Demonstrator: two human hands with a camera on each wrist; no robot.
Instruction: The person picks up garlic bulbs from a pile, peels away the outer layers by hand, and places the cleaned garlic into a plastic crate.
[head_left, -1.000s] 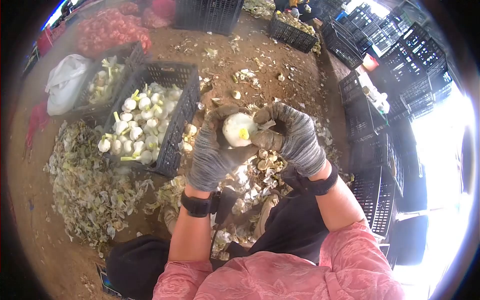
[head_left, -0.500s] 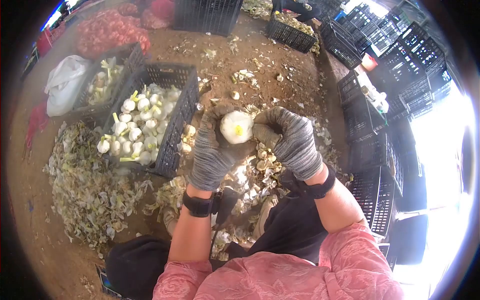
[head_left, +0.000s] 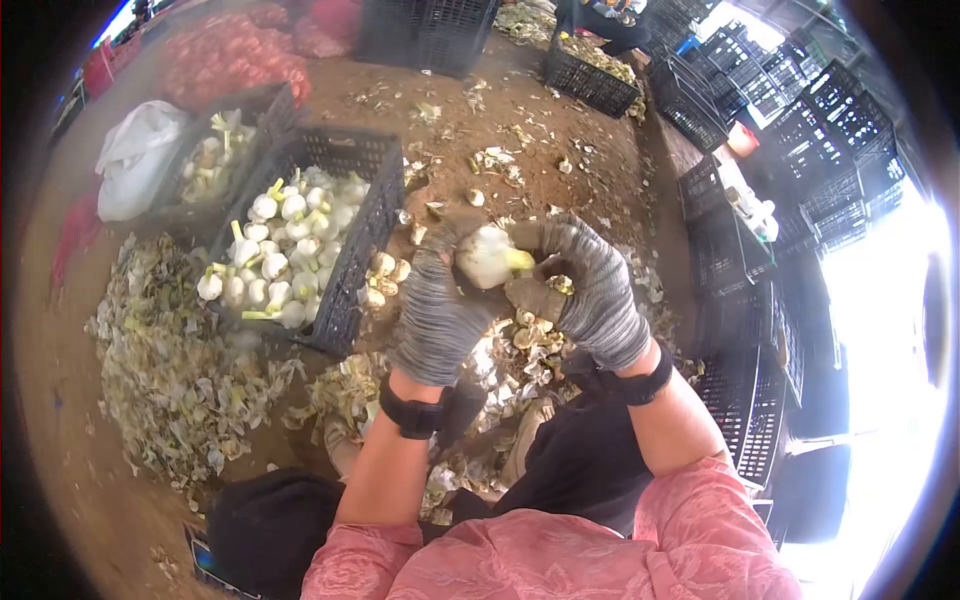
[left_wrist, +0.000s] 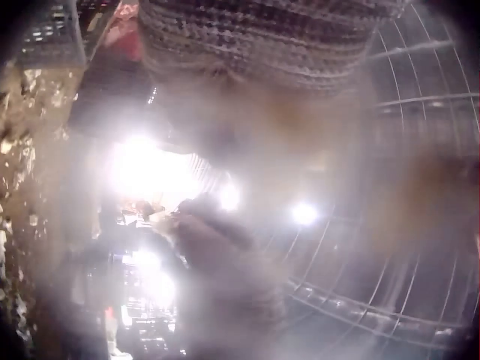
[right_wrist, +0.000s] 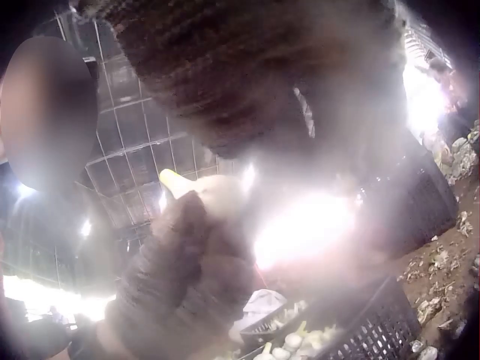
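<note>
A large white garlic bulb [head_left: 486, 257] with a short yellow-green stem stub [head_left: 519, 260] is held in front of the body, its stub pointing right. My left hand [head_left: 438, 310], in a grey knit glove with dirty fingers, grips the bulb from the left. From the other side, my gloved right hand [head_left: 585, 290] has its curled forefinger and thumb at the bulb's upper and lower right, around the stub. In the right wrist view the stub and part of the bulb [right_wrist: 219, 193] show above the left glove [right_wrist: 187, 277]. The left wrist view is blurred and glaring.
At left, a black crate [head_left: 385, 210] holds trimmed garlic bulbs [head_left: 290, 240], beside a heap of peelings [head_left: 180, 360]. Loose bulbs [head_left: 383, 275] lie near that crate. Red net sacks [head_left: 235, 65] are behind; stacked black crates [head_left: 735, 245] line the right. Another person [head_left: 610, 25] is far back.
The bulb has turned so its stub, which faced up toward the camera, points right. My right forefinger and thumb have moved back in around the stub. The head view has shifted slightly.
</note>
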